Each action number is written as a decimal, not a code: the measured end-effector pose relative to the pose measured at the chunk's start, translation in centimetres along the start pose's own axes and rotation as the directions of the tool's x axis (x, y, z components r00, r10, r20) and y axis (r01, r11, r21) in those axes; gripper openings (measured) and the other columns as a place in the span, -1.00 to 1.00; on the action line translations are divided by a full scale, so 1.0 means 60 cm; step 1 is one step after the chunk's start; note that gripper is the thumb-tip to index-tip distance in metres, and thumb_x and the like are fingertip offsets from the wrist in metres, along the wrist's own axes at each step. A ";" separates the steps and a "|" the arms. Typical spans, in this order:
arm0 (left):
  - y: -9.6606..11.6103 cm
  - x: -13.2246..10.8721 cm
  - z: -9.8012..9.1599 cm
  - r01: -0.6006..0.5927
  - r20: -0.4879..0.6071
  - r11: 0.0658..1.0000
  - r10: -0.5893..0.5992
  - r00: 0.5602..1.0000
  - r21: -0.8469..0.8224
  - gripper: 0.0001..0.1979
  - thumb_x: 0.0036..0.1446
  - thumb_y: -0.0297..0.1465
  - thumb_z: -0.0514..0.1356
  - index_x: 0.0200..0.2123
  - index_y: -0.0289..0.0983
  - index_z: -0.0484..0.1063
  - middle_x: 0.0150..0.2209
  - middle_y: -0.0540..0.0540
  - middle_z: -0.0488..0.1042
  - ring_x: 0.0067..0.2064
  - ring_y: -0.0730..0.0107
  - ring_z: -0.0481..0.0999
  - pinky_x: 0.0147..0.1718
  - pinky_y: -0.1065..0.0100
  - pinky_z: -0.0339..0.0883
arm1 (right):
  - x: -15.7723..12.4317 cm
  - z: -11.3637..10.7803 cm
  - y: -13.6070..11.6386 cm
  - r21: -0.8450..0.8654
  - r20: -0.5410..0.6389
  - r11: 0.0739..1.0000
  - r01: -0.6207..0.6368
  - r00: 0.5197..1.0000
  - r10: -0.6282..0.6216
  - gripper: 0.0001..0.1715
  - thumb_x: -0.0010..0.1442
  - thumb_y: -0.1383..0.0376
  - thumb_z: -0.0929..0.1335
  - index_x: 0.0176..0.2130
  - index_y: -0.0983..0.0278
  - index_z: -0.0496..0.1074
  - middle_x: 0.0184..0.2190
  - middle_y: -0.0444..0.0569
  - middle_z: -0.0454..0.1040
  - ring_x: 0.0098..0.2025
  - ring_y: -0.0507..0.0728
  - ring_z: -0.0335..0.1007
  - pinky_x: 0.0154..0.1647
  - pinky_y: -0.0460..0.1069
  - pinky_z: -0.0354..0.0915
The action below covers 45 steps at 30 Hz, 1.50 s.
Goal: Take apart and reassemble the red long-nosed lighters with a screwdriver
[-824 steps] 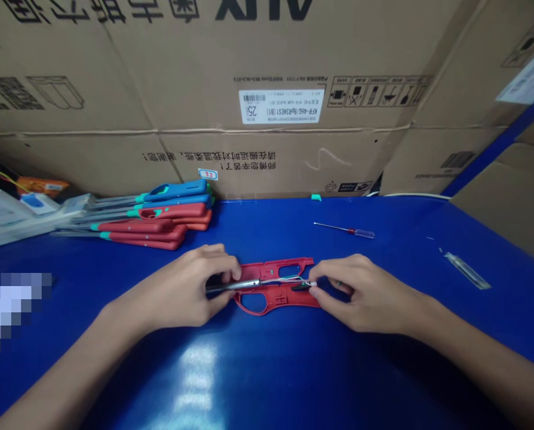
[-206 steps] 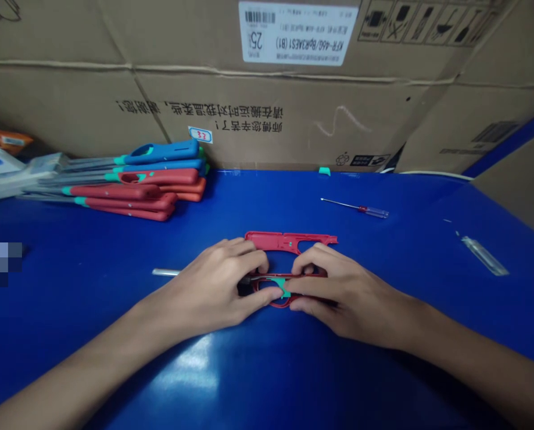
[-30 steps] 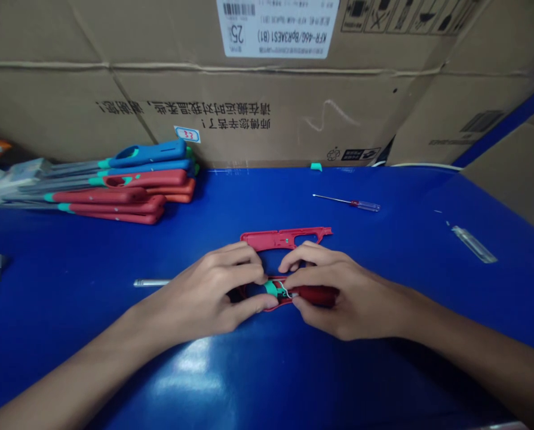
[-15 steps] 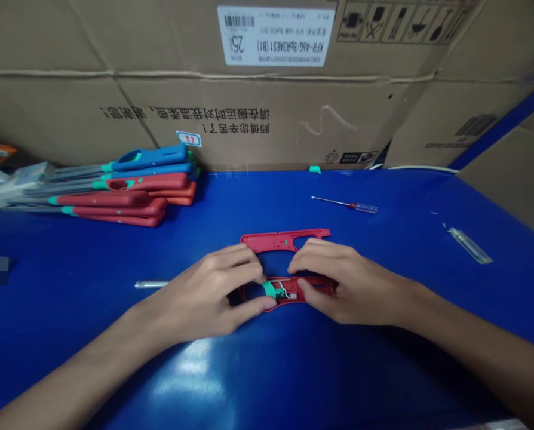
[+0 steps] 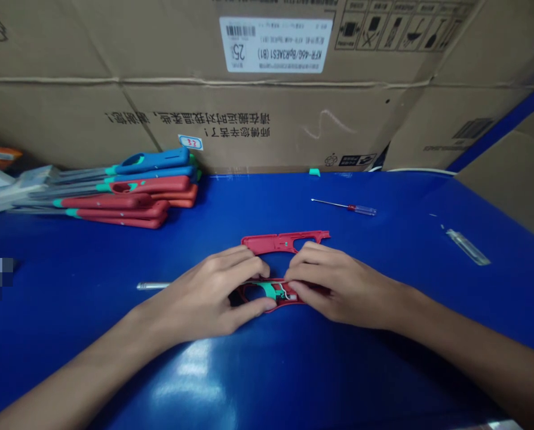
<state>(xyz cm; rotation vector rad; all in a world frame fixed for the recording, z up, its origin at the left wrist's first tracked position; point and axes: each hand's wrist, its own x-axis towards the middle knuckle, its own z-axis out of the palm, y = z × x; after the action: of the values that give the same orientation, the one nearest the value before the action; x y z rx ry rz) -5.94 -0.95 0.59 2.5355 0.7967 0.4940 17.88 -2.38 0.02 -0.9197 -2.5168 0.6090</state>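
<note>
Head cam: L hand (image 5: 224, 286) grips an open red plastic shell half (image 5: 287, 303) mid-table, thumb on near rim, fingers bent over far rim, gap btwn. R hand (image 5: 334, 283) at same shell's right end, fingers bunched at far rim, thumb tip over interior; can't tell if it's pinching anything. In shell: curved teal plastic trigger (image 5: 269, 291) near L thumb, thin white wire (image 5: 285, 292) just right of it. Slim silver metal tube (image 5: 153, 286) pokes out left past L hand. Matching red plastic shell half (image 5: 267, 242) lies just behind hands on glossy blue tabletop (image 5: 361, 370). Farther back: screwdriver w/ clear purplish handle (image 5: 361, 210).
</note>
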 end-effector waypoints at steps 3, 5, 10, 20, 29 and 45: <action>0.000 0.000 0.001 0.005 -0.005 1.000 -0.005 1.000 0.007 -0.82 0.19 -0.30 0.24 -0.23 -0.28 0.37 -0.29 -0.04 0.45 -0.26 0.36 0.42 -0.27 0.33 0.29 | -0.001 -0.001 -0.003 -0.004 0.002 1.000 -0.006 1.000 0.006 -0.84 0.30 0.40 0.26 -0.28 0.31 0.44 -0.28 -0.04 0.43 -0.21 0.06 0.31 -0.13 -0.02 0.23; 0.000 0.000 0.001 0.005 -0.002 1.000 -0.005 1.000 0.007 -0.82 0.19 -0.29 0.23 -0.23 -0.28 0.38 -0.30 -0.03 0.45 -0.26 0.37 0.42 -0.26 0.33 0.29 | -0.001 -0.002 -0.003 -0.003 0.000 1.000 -0.008 1.000 0.008 -0.84 0.29 0.40 0.27 -0.29 0.31 0.43 -0.29 -0.05 0.43 -0.23 0.05 0.30 -0.14 -0.02 0.23; -0.002 0.001 0.002 0.001 0.004 1.000 -0.001 1.000 0.003 -0.84 0.20 -0.29 0.22 -0.26 -0.28 0.41 -0.31 -0.04 0.44 -0.27 0.37 0.42 -0.25 0.33 0.30 | 0.000 -0.004 -0.004 -0.011 -0.002 1.000 -0.017 1.000 0.017 -0.86 0.27 0.42 0.27 -0.32 0.31 0.39 -0.31 -0.06 0.42 -0.25 0.04 0.28 -0.16 -0.03 0.23; 0.000 0.002 0.000 0.005 0.018 1.000 -0.005 1.000 -0.008 -0.84 0.20 -0.29 0.22 -0.27 -0.29 0.42 -0.31 -0.07 0.44 -0.26 0.35 0.41 -0.24 0.32 0.29 | 0.001 -0.007 -0.007 -0.026 0.016 0.999 -0.035 0.999 0.035 -0.88 0.26 0.45 0.26 -0.32 0.31 0.34 -0.33 -0.07 0.39 -0.29 0.03 0.24 -0.21 -0.05 0.19; -0.001 0.001 0.001 0.011 0.019 1.000 -0.011 1.000 -0.008 -0.85 0.20 -0.30 0.22 -0.28 -0.28 0.42 -0.31 -0.06 0.44 -0.26 0.35 0.41 -0.24 0.33 0.29 | 0.001 -0.006 -0.007 -0.012 0.018 0.999 -0.030 0.999 0.031 -0.88 0.24 0.46 0.26 -0.33 0.28 0.31 -0.34 -0.08 0.38 -0.30 0.03 0.22 -0.22 -0.05 0.18; 0.001 0.001 -0.001 -0.001 0.009 1.000 0.001 1.000 -0.005 -0.85 0.20 -0.31 0.22 -0.30 -0.28 0.43 -0.32 -0.06 0.44 -0.27 0.36 0.42 -0.25 0.33 0.30 | 0.002 -0.007 -0.009 -0.030 0.030 0.999 -0.033 0.999 0.033 -0.86 0.23 0.46 0.24 -0.34 0.26 0.29 -0.36 -0.09 0.37 -0.32 0.05 0.21 -0.23 -0.03 0.19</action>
<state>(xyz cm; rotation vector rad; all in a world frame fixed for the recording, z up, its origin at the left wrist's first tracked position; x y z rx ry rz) -5.88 -0.94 0.67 2.5323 0.7901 0.4840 17.74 -2.57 0.66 -0.9713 -2.5485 0.6023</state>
